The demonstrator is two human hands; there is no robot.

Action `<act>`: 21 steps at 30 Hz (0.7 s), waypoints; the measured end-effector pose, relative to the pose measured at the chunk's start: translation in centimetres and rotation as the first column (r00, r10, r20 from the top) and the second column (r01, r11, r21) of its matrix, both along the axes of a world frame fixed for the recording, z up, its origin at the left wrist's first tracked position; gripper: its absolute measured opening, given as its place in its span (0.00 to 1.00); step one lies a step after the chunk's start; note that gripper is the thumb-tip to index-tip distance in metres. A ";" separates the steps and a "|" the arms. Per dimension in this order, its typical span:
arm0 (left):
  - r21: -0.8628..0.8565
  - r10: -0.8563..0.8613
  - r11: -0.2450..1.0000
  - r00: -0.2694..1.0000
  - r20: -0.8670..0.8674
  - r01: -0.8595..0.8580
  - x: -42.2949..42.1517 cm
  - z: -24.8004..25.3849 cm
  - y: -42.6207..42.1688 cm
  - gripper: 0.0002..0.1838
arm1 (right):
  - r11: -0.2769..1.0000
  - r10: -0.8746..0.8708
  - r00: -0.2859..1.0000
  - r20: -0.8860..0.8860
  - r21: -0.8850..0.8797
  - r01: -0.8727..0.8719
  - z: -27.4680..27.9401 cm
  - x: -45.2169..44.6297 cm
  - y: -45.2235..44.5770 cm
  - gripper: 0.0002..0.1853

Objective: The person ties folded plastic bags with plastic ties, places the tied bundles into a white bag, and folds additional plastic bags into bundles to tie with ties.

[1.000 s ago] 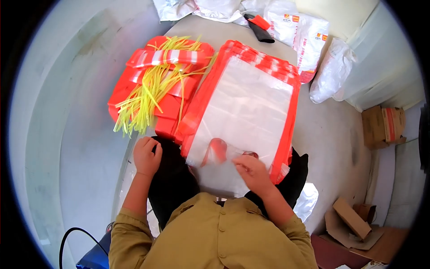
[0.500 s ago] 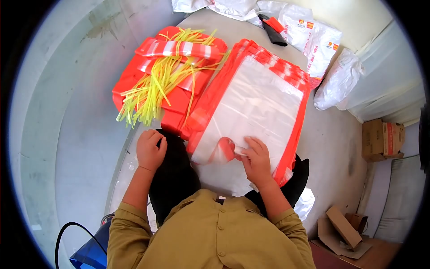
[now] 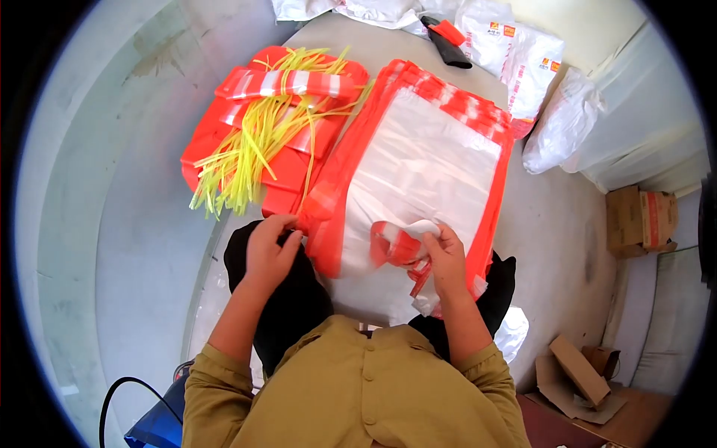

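A stack of red-edged clear plastic bags [image 3: 426, 160] lies in front of me. My right hand [image 3: 444, 250] is closed on the gathered lower part of the top bag [image 3: 399, 245], which is crumpled with its red edge folded over. At the stack's lower left corner is my left hand [image 3: 275, 250], its thumb and fingers apart, fingertips touching or just beside the red edge. Left of the stack sits a pile of folded red bags [image 3: 224, 134] with a loose bundle of yellow strips [image 3: 250, 153] on top.
White printed sacks [image 3: 526, 67] and a black and red object [image 3: 448, 45] lie at the back. A white plastic bag [image 3: 564, 123] stands to their right. Cardboard boxes [image 3: 631, 224] are at the far right, with opened cardboard [image 3: 575, 373] lower down. A blue object [image 3: 157, 418] is at lower left.
My left hand has moved up and right to the stack's corner. My right hand has closed on the top bag, whose lower part is now lifted and gathered.
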State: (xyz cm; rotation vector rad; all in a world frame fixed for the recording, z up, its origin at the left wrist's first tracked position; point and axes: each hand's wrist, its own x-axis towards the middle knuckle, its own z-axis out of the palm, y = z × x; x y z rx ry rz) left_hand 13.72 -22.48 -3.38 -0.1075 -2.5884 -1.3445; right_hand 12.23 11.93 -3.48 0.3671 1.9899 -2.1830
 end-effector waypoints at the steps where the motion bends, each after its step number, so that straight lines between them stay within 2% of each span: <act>1: 0.122 -0.033 0.992 0.994 0.109 0.019 -0.3 0.1 1.1 0.18 | 1.000 -0.001 1.000 -0.002 -0.006 0.001 0.0 0.1 0.0 0.14; 2: 0.244 -0.079 0.970 0.974 0.210 0.026 -0.7 0.3 2.2 0.22 | 1.000 -0.010 1.000 0.003 -0.013 0.010 0.2 0.1 -0.1 0.14; 5: 0.579 -0.234 0.806 0.965 0.121 0.123 -2.9 -1.4 5.6 0.30 | 0.999 -0.027 1.000 0.011 -0.043 0.028 0.7 0.2 -0.2 0.13; 8: 0.657 -0.250 0.740 0.966 0.071 0.143 -5.2 -1.4 8.5 0.34 | 0.998 -0.028 0.999 0.033 -0.051 0.030 -0.1 0.3 0.1 0.13; 9: 0.688 -0.251 0.721 0.957 0.145 0.084 -5.4 -0.4 8.9 0.35 | 0.998 -0.024 0.999 0.035 -0.056 0.026 -0.2 0.3 0.1 0.13; 12: 0.676 -0.190 0.734 0.936 0.296 -0.064 -5.8 1.8 9.5 0.35 | 0.996 -0.021 0.999 0.025 -0.081 0.022 0.2 0.4 -0.2 0.13; 15: 0.657 -0.165 0.749 0.935 0.313 -0.088 -5.5 1.8 9.3 0.36 | 0.994 -0.023 1.000 0.018 -0.104 0.024 0.2 0.4 -0.2 0.13; 18: 0.523 -0.162 0.851 0.921 0.355 -0.052 -4.3 1.1 8.5 0.38 | 0.994 -0.017 0.999 0.039 -0.111 0.021 0.2 0.4 -0.3 0.13; 21: 0.602 -0.242 0.785 0.823 0.514 -0.145 -1.6 2.5 7.9 0.40 | 0.998 -0.011 0.999 0.045 -0.066 0.014 0.1 0.5 -0.6 0.13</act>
